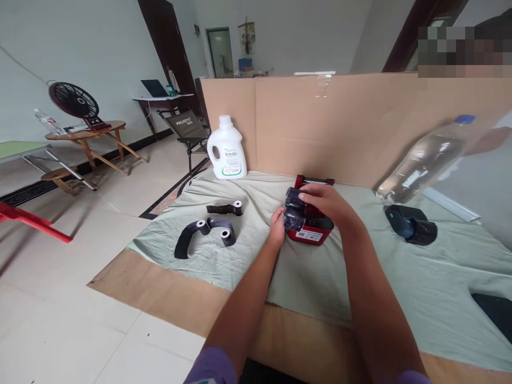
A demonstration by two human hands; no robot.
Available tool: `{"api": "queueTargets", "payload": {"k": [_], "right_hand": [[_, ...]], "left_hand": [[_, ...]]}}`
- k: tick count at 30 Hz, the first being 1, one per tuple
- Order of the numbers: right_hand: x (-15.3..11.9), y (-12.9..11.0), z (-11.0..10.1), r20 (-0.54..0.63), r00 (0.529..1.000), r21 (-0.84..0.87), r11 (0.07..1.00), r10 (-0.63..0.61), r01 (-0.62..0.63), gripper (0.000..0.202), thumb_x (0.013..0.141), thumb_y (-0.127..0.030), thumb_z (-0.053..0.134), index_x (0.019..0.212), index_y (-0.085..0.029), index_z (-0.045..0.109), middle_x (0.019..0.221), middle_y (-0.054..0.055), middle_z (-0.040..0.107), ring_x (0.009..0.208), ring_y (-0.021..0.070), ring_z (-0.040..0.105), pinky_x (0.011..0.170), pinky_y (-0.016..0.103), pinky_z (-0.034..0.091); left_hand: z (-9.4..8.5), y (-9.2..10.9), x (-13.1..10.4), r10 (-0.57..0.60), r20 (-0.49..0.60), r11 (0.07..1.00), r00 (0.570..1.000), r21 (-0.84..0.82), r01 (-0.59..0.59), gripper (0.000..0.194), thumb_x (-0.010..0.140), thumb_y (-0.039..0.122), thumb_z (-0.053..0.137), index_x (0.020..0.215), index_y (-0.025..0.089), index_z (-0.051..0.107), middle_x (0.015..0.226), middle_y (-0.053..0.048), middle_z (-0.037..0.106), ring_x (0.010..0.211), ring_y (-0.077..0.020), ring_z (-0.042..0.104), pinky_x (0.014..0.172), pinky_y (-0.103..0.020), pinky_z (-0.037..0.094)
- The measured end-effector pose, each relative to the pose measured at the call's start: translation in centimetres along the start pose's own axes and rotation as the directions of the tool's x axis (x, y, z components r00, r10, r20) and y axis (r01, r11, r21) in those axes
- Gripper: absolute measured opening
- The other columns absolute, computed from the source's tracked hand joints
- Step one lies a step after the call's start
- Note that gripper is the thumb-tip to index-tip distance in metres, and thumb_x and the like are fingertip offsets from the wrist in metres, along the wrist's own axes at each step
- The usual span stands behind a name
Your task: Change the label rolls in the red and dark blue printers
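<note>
Both of my hands are on a glossy black bundle of ribbon roll (294, 209), held above the cloth. My left hand (277, 228) grips its lower left side, the fingers partly hidden behind it. From the right, my right hand (326, 201) closes on its upper edge with thumb and fingers. Just behind and below sits a red box-shaped device (307, 241) with a white printed label; its red lid (315, 180) stands up at the back. To the left lie small black ribbon rolls with white cores (228, 238), partly unwound.
A white detergent jug (228, 152) stands at the cardboard screen (320, 128). At right, a large clear bottle (424, 160) leans beside another person's hand (488, 141). Dark objects (412, 224) lie on the pale green cloth (384, 282). A fan (76, 101) stands left.
</note>
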State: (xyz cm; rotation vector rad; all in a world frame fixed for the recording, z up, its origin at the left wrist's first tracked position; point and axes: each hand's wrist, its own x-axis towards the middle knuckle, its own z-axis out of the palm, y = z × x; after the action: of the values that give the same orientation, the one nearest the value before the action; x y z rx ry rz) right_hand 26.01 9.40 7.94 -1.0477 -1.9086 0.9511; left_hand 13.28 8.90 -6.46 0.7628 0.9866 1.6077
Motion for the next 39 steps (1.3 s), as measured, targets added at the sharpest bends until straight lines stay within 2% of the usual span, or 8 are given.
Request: {"api": "queueTargets", "payload": {"k": [5,10,16,19,22,27,33,39], "right_hand": [[0.3,4.8,-4.0,-0.052,0.979,-0.32,0.926,0.196,-0.202,0.023,0.083,-0.033,0.06,0.091,-0.017,0.075,0.078,0.004,0.072,0.068,0.0193,0.063,0.068,0.033,0.048],[1.6,6.7,-2.1,-0.091,0.959,-0.613,0.744,0.268,-0.266,0.02,0.087,-0.028,0.061,0.099,-0.022,0.076,0.109,0.007,0.074,0.106,0.0287,0.062,0.093,0.042,0.042],[1.7,6.3,-0.3,-0.12,0.934,-0.719,0.62,0.336,-0.315,0.017,0.084,-0.024,0.065,0.095,-0.024,0.077,0.103,0.01,0.075,0.123,0.0324,0.051,0.1,0.047,0.034],[1.4,5.6,-1.6,-0.089,0.929,-0.621,0.709,0.359,-0.333,0.016,0.084,-0.034,0.066,0.091,-0.026,0.077,0.098,0.007,0.074,0.114,0.03,0.057,0.096,0.042,0.038],[0.8,5.3,-4.2,-0.087,0.926,-0.434,0.823,0.367,-0.367,0.03,0.085,-0.048,0.062,0.083,-0.021,0.075,0.087,0.006,0.073,0.091,0.0256,0.065,0.083,0.035,0.044],[0.5,6.4,-6.6,-0.45,0.862,-0.208,0.912,0.232,-0.354,0.045,0.087,-0.051,0.059,0.115,-0.015,0.065,0.114,0.013,0.07,0.105,0.0261,0.063,0.091,0.037,0.047],[0.5,7.7,-5.8,-0.416,0.896,-0.113,0.969,0.153,-0.218,0.041,0.092,-0.046,0.052,0.12,-0.019,0.065,0.121,0.011,0.068,0.114,0.0233,0.06,0.103,0.039,0.042],[-0.6,8.4,-5.9,-0.31,0.942,-0.045,0.987,0.131,-0.152,0.038,0.091,-0.052,0.049,0.106,-0.021,0.065,0.117,0.007,0.068,0.11,0.0209,0.058,0.101,0.037,0.042]], "left_hand": [[-0.4,-0.3,-0.1,0.073,0.071,0.995,0.995,-0.067,-0.068,0.029,0.081,0.041,0.069,0.072,0.016,0.056,0.059,0.006,0.044,0.051,-0.0059,0.037,0.048,-0.018,0.029],[-0.4,-0.3,-0.6,0.1,0.06,0.995,0.993,0.003,-0.101,0.027,0.081,0.041,0.067,0.077,0.018,0.053,0.065,0.005,0.046,0.056,-0.0075,0.04,0.054,-0.019,0.033],[-0.4,-0.7,-0.7,0.228,0.083,0.966,0.97,0.107,-0.236,0.022,0.089,0.042,0.059,0.087,0.02,0.057,0.08,0.001,0.053,0.073,-0.012,0.051,0.072,-0.023,0.044],[-0.6,-0.1,-1.2,0.391,0.078,0.873,0.917,0.284,-0.396,0.021,0.092,0.04,0.053,0.1,0.021,0.06,0.098,-0.004,0.059,0.088,-0.0167,0.057,0.083,-0.029,0.047],[-0.4,1.9,-2.1,0.549,0.259,0.618,0.795,0.513,-0.595,0.03,0.091,0.034,0.053,0.117,0.023,0.062,0.12,-0.009,0.061,0.112,-0.024,0.055,0.097,-0.037,0.044],[2.0,6.6,-3.0,0.238,0.691,0.332,0.682,0.602,-0.726,0.034,0.081,0.019,0.058,0.109,0.031,0.073,0.112,-0.004,0.072,0.113,-0.0259,0.062,0.113,-0.043,0.029],[4.6,10.2,-2.2,-0.012,0.709,0.214,0.705,0.691,-0.691,0.026,0.077,0.019,0.062,0.091,0.032,0.079,0.092,-0.002,0.077,0.084,-0.0254,0.068,0.09,-0.034,0.047],[5.2,11.1,-2.0,-0.004,0.723,0.081,0.691,0.689,-0.721,0.028,0.079,0.013,0.057,0.085,0.03,0.079,0.088,-0.003,0.076,0.08,-0.0256,0.066,0.085,-0.034,0.047]]}}
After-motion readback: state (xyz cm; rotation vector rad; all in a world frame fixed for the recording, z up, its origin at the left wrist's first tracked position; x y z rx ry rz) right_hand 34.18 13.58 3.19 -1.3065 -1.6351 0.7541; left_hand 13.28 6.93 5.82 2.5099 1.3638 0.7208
